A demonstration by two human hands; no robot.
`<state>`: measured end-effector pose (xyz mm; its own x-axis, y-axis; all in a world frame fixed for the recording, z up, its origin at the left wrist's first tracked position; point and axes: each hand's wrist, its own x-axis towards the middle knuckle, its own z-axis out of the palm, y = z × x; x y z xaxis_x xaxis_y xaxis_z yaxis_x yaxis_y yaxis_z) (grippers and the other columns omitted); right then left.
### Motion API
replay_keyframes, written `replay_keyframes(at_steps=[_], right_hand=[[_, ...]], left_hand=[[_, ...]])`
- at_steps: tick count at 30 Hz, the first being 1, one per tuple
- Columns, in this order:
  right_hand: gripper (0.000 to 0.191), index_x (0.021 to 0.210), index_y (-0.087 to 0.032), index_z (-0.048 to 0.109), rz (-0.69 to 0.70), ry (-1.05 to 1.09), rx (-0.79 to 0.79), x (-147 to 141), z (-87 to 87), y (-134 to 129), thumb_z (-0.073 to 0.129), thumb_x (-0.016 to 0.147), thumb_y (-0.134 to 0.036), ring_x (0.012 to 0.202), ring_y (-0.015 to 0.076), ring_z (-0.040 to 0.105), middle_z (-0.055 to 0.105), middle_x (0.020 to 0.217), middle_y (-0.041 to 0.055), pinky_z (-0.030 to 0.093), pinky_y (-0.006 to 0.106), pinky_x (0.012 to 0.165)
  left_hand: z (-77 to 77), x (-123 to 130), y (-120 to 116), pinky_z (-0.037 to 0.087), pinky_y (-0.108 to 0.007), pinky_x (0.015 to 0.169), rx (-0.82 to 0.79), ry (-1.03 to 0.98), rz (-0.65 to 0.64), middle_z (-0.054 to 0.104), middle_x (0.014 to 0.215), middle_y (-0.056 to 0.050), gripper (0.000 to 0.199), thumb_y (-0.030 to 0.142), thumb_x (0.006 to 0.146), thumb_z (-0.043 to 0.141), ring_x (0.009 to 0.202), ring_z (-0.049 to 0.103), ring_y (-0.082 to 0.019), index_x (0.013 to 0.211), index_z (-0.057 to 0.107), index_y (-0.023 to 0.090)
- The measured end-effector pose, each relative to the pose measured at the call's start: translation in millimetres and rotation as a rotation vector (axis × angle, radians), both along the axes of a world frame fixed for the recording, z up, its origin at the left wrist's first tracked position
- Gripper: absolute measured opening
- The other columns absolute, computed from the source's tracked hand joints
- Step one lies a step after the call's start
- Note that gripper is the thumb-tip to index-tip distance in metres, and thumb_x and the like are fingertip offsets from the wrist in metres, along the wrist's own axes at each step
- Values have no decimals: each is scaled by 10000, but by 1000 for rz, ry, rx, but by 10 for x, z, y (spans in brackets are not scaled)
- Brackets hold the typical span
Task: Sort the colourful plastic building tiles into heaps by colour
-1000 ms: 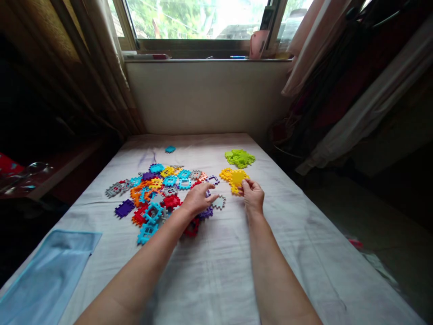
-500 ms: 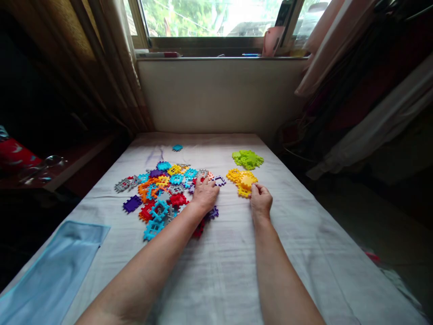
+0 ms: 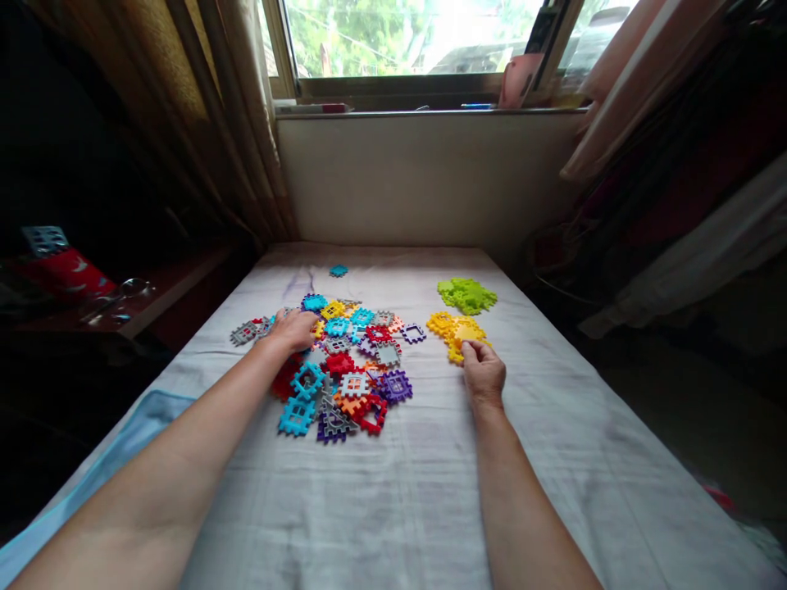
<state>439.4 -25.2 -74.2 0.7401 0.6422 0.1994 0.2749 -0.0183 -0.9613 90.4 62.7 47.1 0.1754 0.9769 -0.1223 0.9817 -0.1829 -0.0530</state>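
Observation:
A jumbled pile of toothed plastic building tiles [image 3: 338, 363] in blue, red, grey, purple and orange lies on the cloth-covered surface. My left hand [image 3: 293, 330] reaches over the pile's left part, fingers stretched and bent down, with the fingertips at a yellow window tile [image 3: 318, 329]. What lies under the palm is hidden. To the right, my right hand [image 3: 484, 373] is closed, thumb and finger pinching the near edge of a yellow tile [image 3: 468, 332] on the small yellow stack [image 3: 441, 323]. A lime-green stack of tiles [image 3: 466, 295] lies just behind.
One blue tile [image 3: 338, 270] lies apart at the back. A light-blue cloth [image 3: 153, 410] is at the left edge, partly under my left forearm. Beyond the far edge stand a wall [image 3: 381, 180] and a window sill. A shelf with glasses [image 3: 134, 287] is at left.
My left hand has moved left across the pile, uncovering red, grey and purple tiles. My right hand stays at the yellow stack. The whole view has shifted slightly.

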Motion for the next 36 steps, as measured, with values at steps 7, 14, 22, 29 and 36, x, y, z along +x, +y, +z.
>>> replay_keyframes(at_steps=[7, 14, 22, 29, 36], right_hand=[[430, 831, -176, 732, 30, 5, -22, -15, 10, -6, 583, 694, -555, 611, 193, 638, 708, 700, 42, 525, 329, 611], [433, 837, -182, 729, 35, 7, -17, -33, 37, -12, 579, 696, -563, 597, 184, 626, 722, 735, 48, 517, 325, 616], [442, 839, -169, 732, 30, 6, -9, -33, 29, -10, 576, 699, -558, 620, 188, 630, 718, 726, 54, 525, 326, 630], [501, 810, -156, 722, 134, 85, 48, -136, 197, -53, 633, 664, -627, 521, 149, 582, 691, 655, 42, 508, 294, 554], [533, 854, -169, 748, 643, 231, 7, -396, 518, -227, 751, 600, -638, 479, 103, 538, 671, 612, 12, 461, 227, 461]], left_hand=[[-32, -50, 133, 210, -522, 1116, -62, 77, -48, 622, 1355, -84, 338, 314, 746, 627, 1306, 472, -316, 1076, 699, 305], [-21, -140, 89, 281, -482, 1071, -23, 78, -45, 642, 1318, -113, 367, 427, 779, 605, 1261, 514, -319, 1102, 692, 276], [34, -181, -45, 317, -421, 1021, 183, 7, -19, 731, 1089, -109, 360, 367, 924, 395, 1093, 618, -278, 929, 734, 246], [47, 94, -179, 403, -289, 733, 299, -332, -45, 723, 909, -50, 373, 426, 938, 390, 829, 614, -195, 927, 710, 236], [-84, 956, -568, 346, -248, 617, 109, -687, -254, 634, 685, 11, 356, 469, 917, 449, 653, 540, -135, 848, 695, 220]])
